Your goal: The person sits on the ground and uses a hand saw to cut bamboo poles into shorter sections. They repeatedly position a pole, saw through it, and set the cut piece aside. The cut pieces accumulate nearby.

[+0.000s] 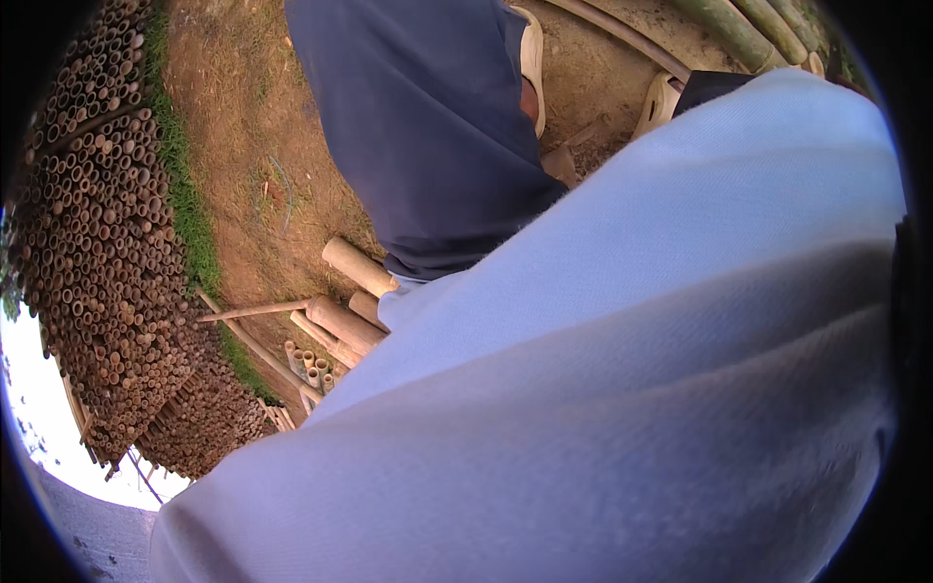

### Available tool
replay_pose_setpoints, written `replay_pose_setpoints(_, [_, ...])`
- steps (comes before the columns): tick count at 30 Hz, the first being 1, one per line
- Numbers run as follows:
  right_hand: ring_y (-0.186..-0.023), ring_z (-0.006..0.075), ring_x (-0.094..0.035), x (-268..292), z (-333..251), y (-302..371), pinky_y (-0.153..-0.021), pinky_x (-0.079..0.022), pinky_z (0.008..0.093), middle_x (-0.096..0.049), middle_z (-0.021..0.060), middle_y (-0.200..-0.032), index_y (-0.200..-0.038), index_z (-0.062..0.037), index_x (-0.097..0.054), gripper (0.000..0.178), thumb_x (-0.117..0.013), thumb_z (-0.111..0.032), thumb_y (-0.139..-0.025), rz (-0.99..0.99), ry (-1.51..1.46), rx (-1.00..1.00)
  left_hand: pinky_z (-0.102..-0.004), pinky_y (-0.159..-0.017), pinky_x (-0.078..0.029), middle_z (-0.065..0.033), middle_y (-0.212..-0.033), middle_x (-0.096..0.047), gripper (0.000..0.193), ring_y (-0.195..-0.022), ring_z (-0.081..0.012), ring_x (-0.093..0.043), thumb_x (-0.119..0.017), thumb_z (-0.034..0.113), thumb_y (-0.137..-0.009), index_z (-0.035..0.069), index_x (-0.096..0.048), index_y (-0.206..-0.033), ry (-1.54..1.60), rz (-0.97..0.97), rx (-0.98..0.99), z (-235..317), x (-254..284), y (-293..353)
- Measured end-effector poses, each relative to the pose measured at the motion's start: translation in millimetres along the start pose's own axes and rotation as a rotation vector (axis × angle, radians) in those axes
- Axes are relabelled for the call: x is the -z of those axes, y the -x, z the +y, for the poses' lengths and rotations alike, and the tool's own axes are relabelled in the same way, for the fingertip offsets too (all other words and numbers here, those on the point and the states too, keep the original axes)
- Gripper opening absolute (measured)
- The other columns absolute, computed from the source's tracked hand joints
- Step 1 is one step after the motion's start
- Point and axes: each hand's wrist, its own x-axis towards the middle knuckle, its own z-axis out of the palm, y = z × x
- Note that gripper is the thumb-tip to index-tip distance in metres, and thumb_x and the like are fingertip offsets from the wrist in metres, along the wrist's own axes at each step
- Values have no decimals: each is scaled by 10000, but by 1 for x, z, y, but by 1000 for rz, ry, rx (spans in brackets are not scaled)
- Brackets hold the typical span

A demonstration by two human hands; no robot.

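Dirt ground [243,117], one stacked bamboo pile [107,262], three cut bamboo logs [345,325], hands hidden

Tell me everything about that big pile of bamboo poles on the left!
The stack of bamboo poles shows its cut ends: hundreds of small hollow brown rings packed tightly together. The poles look dry and weathered. The pile runs from the upper left down to the lower left, sitting on the dirt ground beside a strip of grass. Neither hand is in view, and nothing is seen touching the pile.
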Motion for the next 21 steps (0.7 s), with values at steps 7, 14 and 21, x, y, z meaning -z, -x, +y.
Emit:
replay_pose_setpoints(7, [-616, 62, -540, -4, 4, -2, -538, -423, 214, -611, 14, -757, -1132, 31, -646, 225, -635, -87, -940, 25, 13, -2, -457, -878, -444, -160, -1010, -613, 329, -971, -327, -564, -623, 372, -882, 124, -643, -1097, 5, -6, -97, 33, 2, -28])
replay_pose_setpoints(14, [-603, 62, -543, -14, -3, -1, -526, -421, 210, -613, 15, -743, -1128, 28, -648, 226, -639, -94, -938, 46, 49, -9, -437, -812, -501, -160, -897, -659, 328, -858, -321, -630, -634, 396, -877, 104, -693, -1014, -9, -32, -168, 58, 21, -44])
replay_pose_setpoints(21, [-600, 47, -520, -29, -13, 6, -529, -412, 204, -612, 7, -744, -1163, 14, -637, 254, -657, -102, -937, 81, -21, 34, -418, -747, -558, -160, -783, -706, 355, -745, -316, -696, -646, 420, -872, 84, -743, -932, -22, -75, 5, -5, 33, -17])
